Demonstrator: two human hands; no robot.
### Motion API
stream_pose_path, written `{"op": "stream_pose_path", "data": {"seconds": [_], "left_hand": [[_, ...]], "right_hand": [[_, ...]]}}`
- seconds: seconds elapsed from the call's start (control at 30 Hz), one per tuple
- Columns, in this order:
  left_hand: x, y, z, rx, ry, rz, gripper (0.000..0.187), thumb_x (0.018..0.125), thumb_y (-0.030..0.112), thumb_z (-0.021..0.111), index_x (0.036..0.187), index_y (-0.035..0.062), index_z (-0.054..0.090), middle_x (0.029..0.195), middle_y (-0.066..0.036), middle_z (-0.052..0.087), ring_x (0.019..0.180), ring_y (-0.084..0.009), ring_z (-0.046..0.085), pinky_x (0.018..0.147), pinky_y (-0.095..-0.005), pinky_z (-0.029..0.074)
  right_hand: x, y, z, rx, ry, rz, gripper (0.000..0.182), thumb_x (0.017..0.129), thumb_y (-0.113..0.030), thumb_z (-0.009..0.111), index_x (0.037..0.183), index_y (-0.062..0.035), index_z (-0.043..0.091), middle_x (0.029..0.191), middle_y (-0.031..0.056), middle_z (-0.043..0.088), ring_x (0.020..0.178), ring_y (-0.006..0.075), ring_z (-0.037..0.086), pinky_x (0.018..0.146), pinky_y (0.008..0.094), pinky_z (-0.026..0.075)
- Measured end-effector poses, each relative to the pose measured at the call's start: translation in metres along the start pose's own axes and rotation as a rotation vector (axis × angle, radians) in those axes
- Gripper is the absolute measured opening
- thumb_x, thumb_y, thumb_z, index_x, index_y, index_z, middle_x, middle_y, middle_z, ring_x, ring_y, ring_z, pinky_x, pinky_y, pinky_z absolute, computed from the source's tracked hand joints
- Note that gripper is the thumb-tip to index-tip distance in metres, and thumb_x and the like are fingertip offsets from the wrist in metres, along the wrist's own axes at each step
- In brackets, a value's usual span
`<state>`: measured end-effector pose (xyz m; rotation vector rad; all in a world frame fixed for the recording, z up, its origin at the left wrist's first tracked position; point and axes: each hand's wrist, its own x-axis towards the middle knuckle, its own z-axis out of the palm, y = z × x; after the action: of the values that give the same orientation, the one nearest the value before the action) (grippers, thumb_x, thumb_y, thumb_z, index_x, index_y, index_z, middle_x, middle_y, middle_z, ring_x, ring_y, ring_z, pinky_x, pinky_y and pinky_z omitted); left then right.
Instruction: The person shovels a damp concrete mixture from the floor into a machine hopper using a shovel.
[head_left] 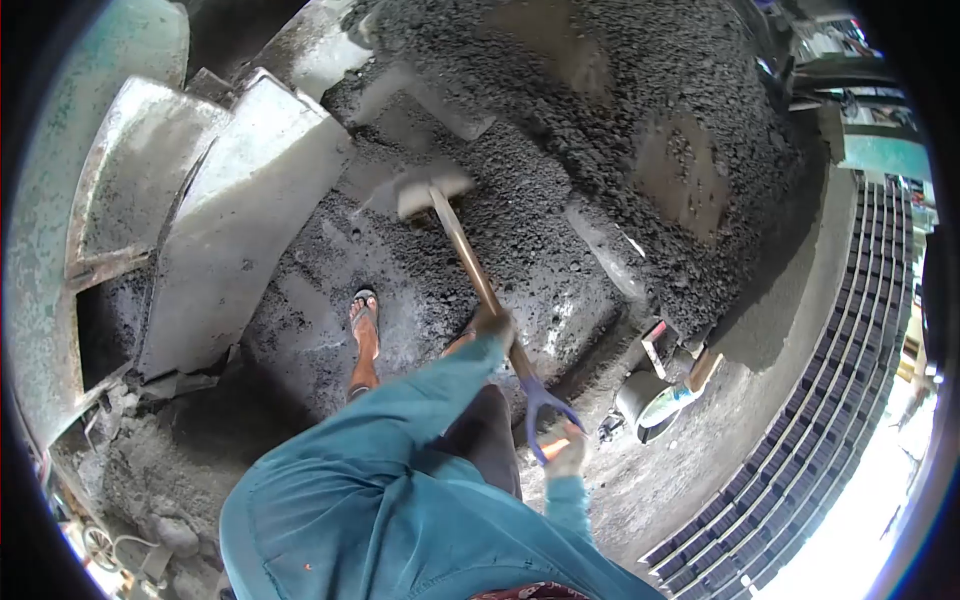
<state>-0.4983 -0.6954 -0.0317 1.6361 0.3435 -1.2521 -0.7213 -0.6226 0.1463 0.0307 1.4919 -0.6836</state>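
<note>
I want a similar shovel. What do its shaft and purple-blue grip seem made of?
Shaft: probably smooth wood, judging by its brown tone, though coated metal is possible. Grip: likely plastic or painted metal, from its even colour; blur hides finer finish.

Grey panels (235, 240) slant at left, a bucket (634, 394) and dark block rows (812, 425) at right.

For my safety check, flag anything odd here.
The sandalled foot is bare-toed near the shovel, which looks odd for such work. Loose dark grit lies scattered around it.
</note>
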Motion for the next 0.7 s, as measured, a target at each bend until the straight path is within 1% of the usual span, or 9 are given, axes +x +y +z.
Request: {"op": "stream_pose_path", "data": {"seconds": [0.13, 0.2, 0.3, 0.4, 0.53, 0.57, 0.63, 0.67, 0.7], "left_hand": [[0.113, 0.125, -0.069, 0.307, 0.135, 0.302, 0.031, 0.094, 0.030, 0.060, 0.081, 0.0025, 0.061, 0.071, -0.014, 0.063, 0.062, -0.0244, 0.063, 0.057, -0.0427, 0.050], [0.191, 0.161, -0.085, 0.257, 0.323, -0.057, 0.035, 0.094, 0.031, 0.061, 0.079, -0.0006, 0.063, 0.066, -0.009, 0.061, 0.060, -0.0228, 0.063, 0.055, -0.0418, 0.050], [0.173, 0.120, -0.083, 0.401, 0.248, 0.112, 0.030, 0.092, 0.030, 0.064, 0.087, -0.0003, 0.063, 0.071, -0.010, 0.064, 0.064, -0.0238, 0.065, 0.058, -0.0427, 0.052], [0.102, 0.062, -0.065, 0.378, 0.017, 0.120, 0.027, 0.091, 0.027, 0.065, 0.090, 0.0003, 0.061, 0.080, -0.013, 0.067, 0.072, -0.0242, 0.066, 0.062, -0.0416, 0.053], [0.036, -0.096, -0.049, 0.089, -0.078, -0.142, 0.037, 0.091, 0.026, 0.064, 0.117, -0.0004, 0.061, 0.095, -0.018, 0.069, 0.087, -0.0308, 0.068, 0.078, -0.0405, 0.053], [-0.050, 0.018, -0.061, 0.556, 0.123, -0.083, 0.032, 0.091, 0.025, 0.064, 0.111, -0.0006, 0.063, 0.090, -0.017, 0.069, 0.088, -0.0288, 0.068, 0.079, -0.0397, 0.053], [-0.048, 0.009, -0.091, 0.246, 0.082, -0.215, 0.020, 0.093, 0.021, 0.059, 0.104, 0.0042, 0.063, 0.082, -0.012, 0.067, 0.076, -0.0244, 0.068, 0.065, -0.0380, 0.053], [-0.043, 0.000, -0.115, 0.100, 0.066, -0.274, 0.015, 0.094, 0.019, 0.057, 0.101, 0.0067, 0.063, 0.078, -0.010, 0.066, 0.070, -0.0222, 0.067, 0.059, -0.0371, 0.053], [0.002, -0.047, -0.148, 0.192, 0.008, 0.082, 0.015, 0.094, 0.019, 0.057, 0.100, 0.0063, 0.062, 0.077, -0.010, 0.065, 0.067, -0.0232, 0.067, 0.057, -0.0389, 0.053]], "right_hand": [[0.065, 0.069, 0.152, -0.109, -0.071, 0.045, 0.018, 0.094, -0.016, 0.055, 0.103, -0.0047, 0.066, 0.092, 0.0058, 0.067, 0.083, 0.0260, 0.067, 0.075, 0.0422, 0.055], [0.064, 0.060, 0.176, -0.640, -0.217, -0.437, 0.022, 0.084, -0.013, 0.065, 0.104, -0.0054, 0.067, 0.091, 0.0069, 0.068, 0.085, 0.0271, 0.067, 0.077, 0.0404, 0.055], [0.042, 0.059, 0.196, -1.426, -0.452, -1.155, 0.038, 0.068, -0.009, 0.079, 0.104, -0.0063, 0.068, 0.089, 0.0087, 0.070, 0.089, 0.0289, 0.067, 0.081, 0.0377, 0.054], [0.064, 0.046, 0.074, -0.159, -0.173, 0.045, 0.014, 0.093, -0.017, 0.061, 0.090, -0.0043, 0.066, 0.085, 0.0139, 0.068, 0.077, 0.0294, 0.068, 0.071, 0.0417, 0.056], [-0.004, 0.004, 0.006, -0.168, 0.078, 0.014, 0.017, 0.090, -0.011, 0.057, 0.101, 0.0010, 0.060, 0.074, 0.0131, 0.060, 0.061, 0.0279, 0.062, 0.062, 0.0466, 0.056], [-0.008, 0.002, -0.018, -0.226, 0.125, -0.006, 0.017, 0.090, -0.009, 0.056, 0.102, 0.0020, 0.059, 0.071, 0.0127, 0.058, 0.057, 0.0269, 0.060, 0.058, 0.0465, 0.055], [-0.015, 0.008, -0.022, -0.414, 0.084, -0.052, 0.014, 0.089, -0.005, 0.055, 0.099, 0.0043, 0.058, 0.067, 0.0105, 0.054, 0.051, 0.0235, 0.058, 0.047, 0.0417, 0.051], [-0.029, 0.019, 0.029, -0.331, 0.077, 0.039, 0.009, 0.085, -0.011, 0.058, 0.079, -0.0109, 0.051, 0.056, 0.0008, 0.040, 0.043, 0.0183, 0.041, 0.043, 0.0379, 0.042], [-0.017, 0.033, 0.047, -0.332, -0.043, 0.052, 0.010, 0.088, -0.012, 0.058, 0.079, -0.0104, 0.052, 0.058, 0.0005, 0.042, 0.045, 0.0171, 0.043, 0.045, 0.0358, 0.042]]}}
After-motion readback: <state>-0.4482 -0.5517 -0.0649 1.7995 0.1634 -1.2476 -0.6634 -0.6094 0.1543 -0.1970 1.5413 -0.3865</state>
